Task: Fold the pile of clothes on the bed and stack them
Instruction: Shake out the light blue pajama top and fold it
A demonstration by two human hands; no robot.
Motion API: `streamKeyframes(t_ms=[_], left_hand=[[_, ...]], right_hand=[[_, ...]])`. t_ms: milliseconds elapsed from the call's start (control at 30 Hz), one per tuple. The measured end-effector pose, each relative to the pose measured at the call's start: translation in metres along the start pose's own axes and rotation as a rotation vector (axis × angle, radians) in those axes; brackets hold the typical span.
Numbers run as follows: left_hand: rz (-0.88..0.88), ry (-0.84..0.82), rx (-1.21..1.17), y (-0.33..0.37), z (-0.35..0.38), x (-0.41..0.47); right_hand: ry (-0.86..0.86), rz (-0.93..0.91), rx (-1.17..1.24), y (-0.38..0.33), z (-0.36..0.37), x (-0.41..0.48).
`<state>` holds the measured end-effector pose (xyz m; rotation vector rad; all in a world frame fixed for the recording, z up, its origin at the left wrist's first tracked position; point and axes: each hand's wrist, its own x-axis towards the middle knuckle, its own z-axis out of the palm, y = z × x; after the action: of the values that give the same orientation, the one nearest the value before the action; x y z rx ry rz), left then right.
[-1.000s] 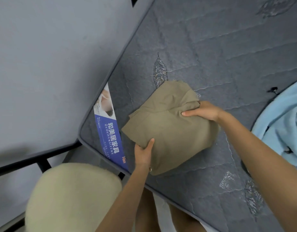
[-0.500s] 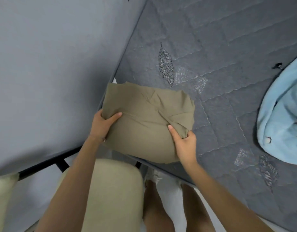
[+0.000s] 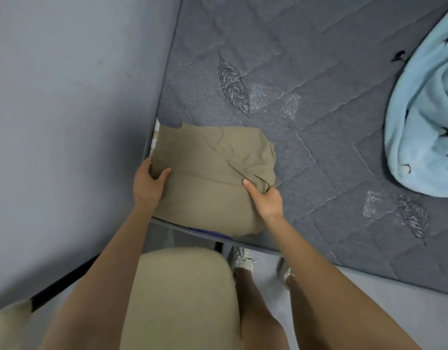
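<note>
Down at the near corner of the grey mattress [image 3: 318,137], against the wall [image 3: 66,97], lies the folded khaki garment [image 3: 212,183]. It is almost square, with no clear long axis; its rounded fold overhangs the near edge and its layered edges point away. The left hand [image 3: 147,183] grips its wall-side edge, and the right hand [image 3: 265,198] pinches the opposite side, thumb on top.

The folded garment [image 3: 212,173] lies on the mattress [image 3: 318,72] at its near left corner, with its near edge reaching over the rim. The wall [image 3: 66,97] stands just left of the mattress. The left hand [image 3: 148,184] holds the garment's left edge and the right hand [image 3: 264,198] its near right side, thumbs on top. A fleece blanket [image 3: 424,117] lies far to the right on the mattress, well apart from the garment. Before the near rim, two shoes [image 3: 241,257] stand on the floor [image 3: 381,311].
</note>
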<state>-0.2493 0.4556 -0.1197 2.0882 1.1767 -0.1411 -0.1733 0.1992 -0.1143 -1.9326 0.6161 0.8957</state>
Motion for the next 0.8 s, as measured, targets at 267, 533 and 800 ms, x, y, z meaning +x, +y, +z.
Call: streamKeyframes(t_ms=[267, 533, 800], left_hand=[[0.327, 0.024, 0.344, 0.097, 0.019, -0.076], [0.546, -0.101, 0.424, 0.239, 0.104, -0.193], [0.635, -0.167, 0.493, 0.321, 0.205, -0.304]], right_hand=[[0.213, -0.209, -0.456, -0.001, -0.112, -0.039], [0.289, -0.294, -0.641, 0.012, -0.274, -0.067], [0.352, -0.304, -0.669, 0.061, -0.427, -0.072]])
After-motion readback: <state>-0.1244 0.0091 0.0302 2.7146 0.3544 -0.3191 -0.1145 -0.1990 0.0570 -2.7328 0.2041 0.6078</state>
